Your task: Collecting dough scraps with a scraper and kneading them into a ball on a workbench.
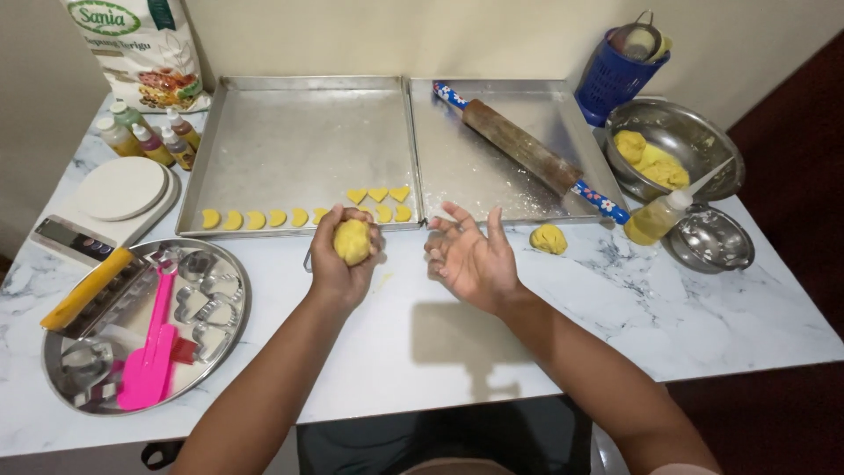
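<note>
Left hand (345,255): fingers wrapped around a yellow dough ball (352,241), held just above the marble worktop (440,343), near its middle and just in front of the near edge of the left baking tray (299,132).

Right hand (470,259): wide, palm turned up, fingers spread, holding nothing; just right of the dough ball, not touching it.

Left baking tray: a row of yellow crescent cut-outs (255,218) along the near edge; three yellow heart cut-outs (378,193) just beyond them toward the right corner.

Right baking tray (492,167): sits edge to edge with the left one; dusted with flour. A wooden rolling pin (523,145) with patterned blue handles lies diagonally across it, its near handle reaching past the tray's right corner.

Small dough lump (549,238): on the worktop, right of the right hand, apart from it.

Far right: steel bowl (694,132) with more yellow dough; squeeze bottle (659,215) of yellow liquid beside it; a smaller steel bowl (716,239) nearer.

Left side: round steel plate (224,339) carrying metal cookie cutters and a pink spatula (151,352). Kitchen scale (110,198) and small colouring bottles (149,136) farther back.
</note>
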